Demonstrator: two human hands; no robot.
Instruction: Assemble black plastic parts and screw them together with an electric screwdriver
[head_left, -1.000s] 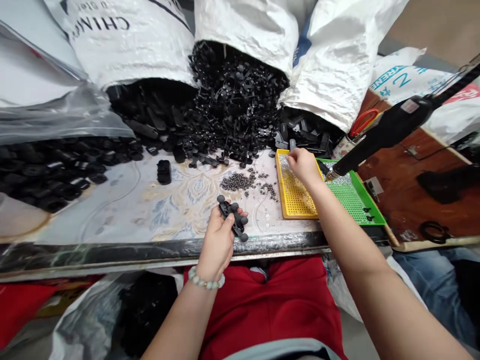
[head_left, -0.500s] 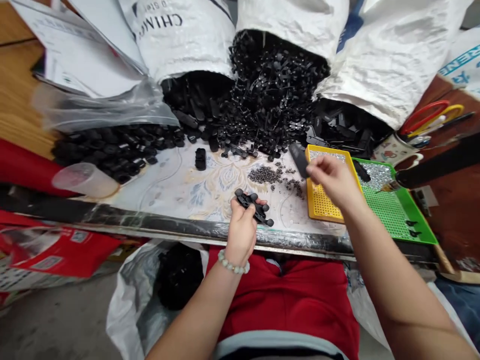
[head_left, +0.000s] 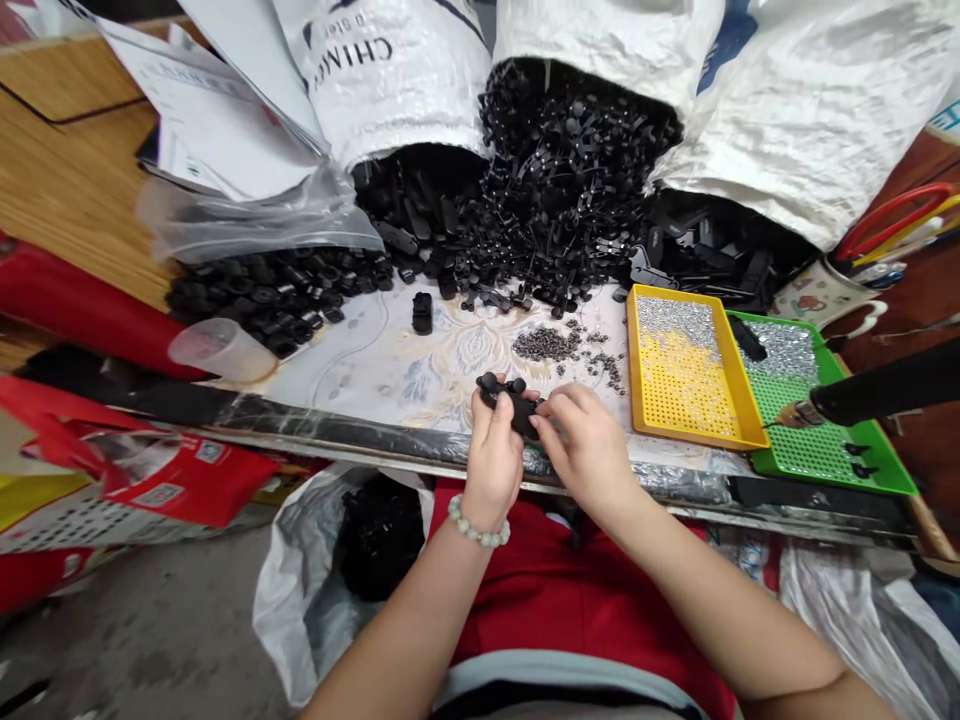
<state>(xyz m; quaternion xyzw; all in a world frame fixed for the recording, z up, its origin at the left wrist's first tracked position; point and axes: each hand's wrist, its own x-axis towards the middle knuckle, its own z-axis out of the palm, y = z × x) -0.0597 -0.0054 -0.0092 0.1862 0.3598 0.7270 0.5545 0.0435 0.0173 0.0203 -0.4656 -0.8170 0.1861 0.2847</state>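
Observation:
My left hand grips a black moulded plastic part with round knobs just above the table's front edge. My right hand has come in from the right, its fingertips pinching the same part. Part of the piece is hidden behind my fingers. To the right stand a yellow tray holding silver studs and a green perforated tray. A small heap of grey metal studs lies beyond my hands.
Open white woven sacks spill black plastic parts across the table's far side. A black tool handle reaches over the green tray from the right. A white bag of black parts sits below the front edge.
My right hand has moved left, away from the yellow tray, and now grips the black part with my left hand. The whole view has shifted as my head moved.

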